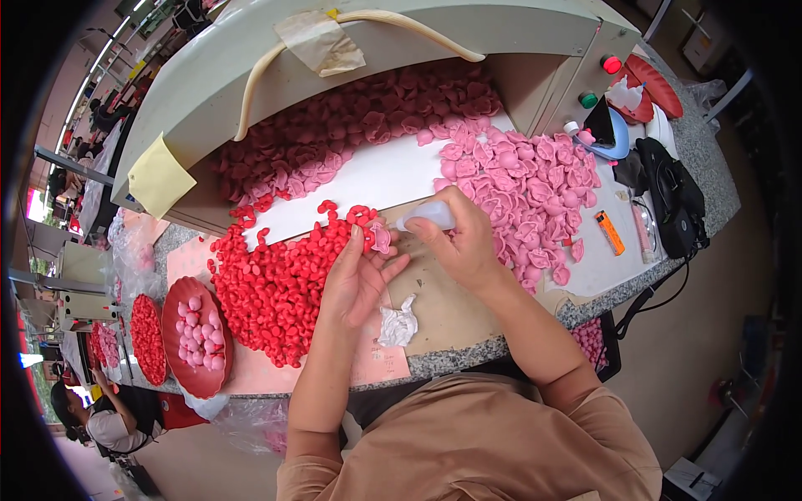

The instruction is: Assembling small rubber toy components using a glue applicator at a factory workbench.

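Note:
My left hand (351,288) pinches a small pink petal-edged piece (381,239) between thumb and fingers, its other fingers loosely curled. A red bit shows beside the thumb; whether it is held too I cannot tell. My right hand (469,255) is wrapped round a translucent white squeeze bottle (434,215), tilted with its tip close to the pink piece. Left of my left hand spreads a heap of small red plastic pieces (271,296). Beyond and right of my right hand lies a heap of pink flower-shaped cups (526,179).
A pale hooded machine (401,29) arches over more pink pieces at the back. Crumpled white tissue (398,324) lies near the granite edge. At left stands a red dish (196,380) of pink balls; at right are an orange lighter (610,233) and black bag (672,200). Another person (109,417) sits far left.

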